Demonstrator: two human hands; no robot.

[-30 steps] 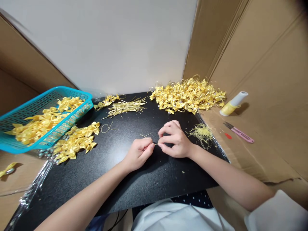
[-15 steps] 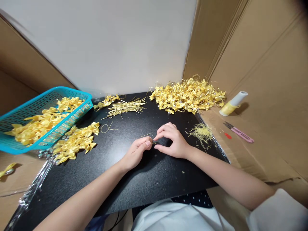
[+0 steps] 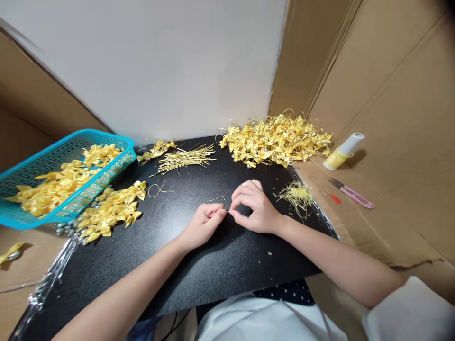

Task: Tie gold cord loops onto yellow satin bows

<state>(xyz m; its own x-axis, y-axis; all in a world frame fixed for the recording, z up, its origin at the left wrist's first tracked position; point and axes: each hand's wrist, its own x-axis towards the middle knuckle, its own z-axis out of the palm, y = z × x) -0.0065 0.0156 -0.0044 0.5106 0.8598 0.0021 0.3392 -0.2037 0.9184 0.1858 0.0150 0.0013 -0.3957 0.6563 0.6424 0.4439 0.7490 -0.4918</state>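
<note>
Above the black tabletop (image 3: 170, 265), my left hand (image 3: 204, 225) is closed with thumb against forefinger, gripping a thin gold cord (image 3: 215, 199) whose free end sticks out behind the knuckles. A short bit of that cord shows between the two hands. My right hand (image 3: 258, 208) pinches its tip between thumb and forefinger, the other fingers curled. Further back lies a bundle of cut gold cords (image 3: 186, 159). One loose curled cord (image 3: 159, 188) rests left of my hands.
At left, a turquoise basket (image 3: 31, 168) holds yellow ribbon bows; more bows (image 3: 110, 210) lie beside it. A heap of corded bows (image 3: 277, 142) sits at the back right. Cord scraps (image 3: 296, 195), pink-handled snips (image 3: 351, 193), a red piece (image 3: 335, 199) and a white cone spool (image 3: 343, 151) are at right.
My right thumb and forefinger have closed together on the cord's end beside my left hand. Before, they were apart. My left hand stays nearly in place.
</note>
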